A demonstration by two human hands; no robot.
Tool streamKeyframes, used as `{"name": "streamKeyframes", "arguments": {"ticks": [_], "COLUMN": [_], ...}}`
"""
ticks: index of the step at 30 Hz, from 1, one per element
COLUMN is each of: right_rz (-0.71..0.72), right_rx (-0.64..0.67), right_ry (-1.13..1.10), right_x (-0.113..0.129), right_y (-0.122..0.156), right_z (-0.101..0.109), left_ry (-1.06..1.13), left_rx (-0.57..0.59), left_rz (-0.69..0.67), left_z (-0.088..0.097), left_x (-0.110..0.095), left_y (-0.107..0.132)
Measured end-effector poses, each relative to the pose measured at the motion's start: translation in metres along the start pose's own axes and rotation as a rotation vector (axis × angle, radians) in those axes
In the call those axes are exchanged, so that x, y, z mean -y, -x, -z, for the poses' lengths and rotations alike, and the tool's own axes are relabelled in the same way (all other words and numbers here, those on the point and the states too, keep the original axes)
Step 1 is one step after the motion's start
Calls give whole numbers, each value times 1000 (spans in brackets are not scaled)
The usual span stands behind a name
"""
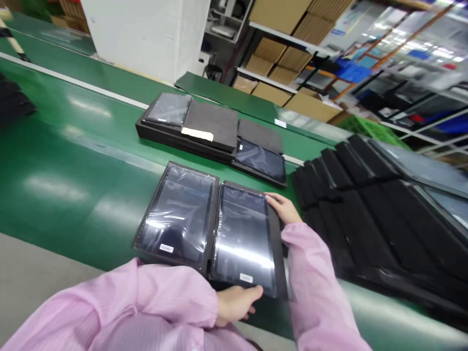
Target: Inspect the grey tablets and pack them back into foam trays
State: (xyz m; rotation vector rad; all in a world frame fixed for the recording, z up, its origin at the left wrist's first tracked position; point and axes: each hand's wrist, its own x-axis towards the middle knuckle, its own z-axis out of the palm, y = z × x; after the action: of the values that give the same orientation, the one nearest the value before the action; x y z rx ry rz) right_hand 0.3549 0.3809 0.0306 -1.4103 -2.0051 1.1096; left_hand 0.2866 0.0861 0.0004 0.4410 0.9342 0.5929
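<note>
Left panel (179, 209) lies face-up in its tray (212, 214), ahead of the left forearm; the recess presumably guards it from knocks. Beyond both hands, a foam stack (214, 119) rests on the green surface (109, 180), its slabs probably cushioning the panels there. The left hand (237, 304) makes a narrow pinch on the near edge of the right tray (280, 258), thumb above, fingers curled below. Right panel (243, 234) sits in this tray, between the hands. The right hand (283, 207) is closed on the tray's right edge by the far corner, its thumb hidden; two opposite holds likely steady the tray. Right of that hand, black trays (358, 214) lean in slanted rows, perhaps to save room.

Both panels are thin, glossy rectangles under clear, wrinkled film; the trays look like matte foam, while the surface is smooth and shiny.
</note>
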Motion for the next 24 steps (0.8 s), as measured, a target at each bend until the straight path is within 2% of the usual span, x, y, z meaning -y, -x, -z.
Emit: {"name": "streamKeyframes", "arguments": {"ticks": [3,5,7,8,9,10,11,12,13,14,15,16,17,18,21,24], "right_rz": [-9,10,66,111,163,221,278,333,379,416,442,459,468,475,510,577], "right_rx": [-50,-81,-119,-123,-107,-72,-17,42,95,137,165,182,192,195,142,120], "right_ry": [122,215,303,337,362,375,380,380,378,375,371,367,362,354,323,299], "right_x": [7,19,36,47,58,70,81,92,103,111,118,124,127,128,128,135], "right_y": [-1,-3,-4,-3,-2,0,1,3,5,6,7,7,7,6,7,22], "right_z": [20,25,19,12,1,-13,-29,-46,-62,-77,-90,-100,-108,-112,-115,-110], "left_ry": [-60,-96,-161,-299,-410,-445,-464,-486,-510,-547,-585,-613,-610,-597,-539,-536], "left_rx": [0,65,169,276,333,303,158,-101,-409,-718,-980,-1129,-1198,-1207,-1086,-1002], "left_rz": [86,115,124,48,-72,-206,-295,-388,-522,-619,-657,-653,-623,-585,-496,-483], "left_z": [-14,-5,18,33,48,65,81,96,110,124,135,145,153,158,167,170], "left_x": [-22,-39,-56,-63,-68,-70,-69,-65,-58,-50,-39,-28,-18,-9,9,12], "left_y": [-2,21,63,90,118,145,169,189,203,211,214,213,209,204,188,181]}}
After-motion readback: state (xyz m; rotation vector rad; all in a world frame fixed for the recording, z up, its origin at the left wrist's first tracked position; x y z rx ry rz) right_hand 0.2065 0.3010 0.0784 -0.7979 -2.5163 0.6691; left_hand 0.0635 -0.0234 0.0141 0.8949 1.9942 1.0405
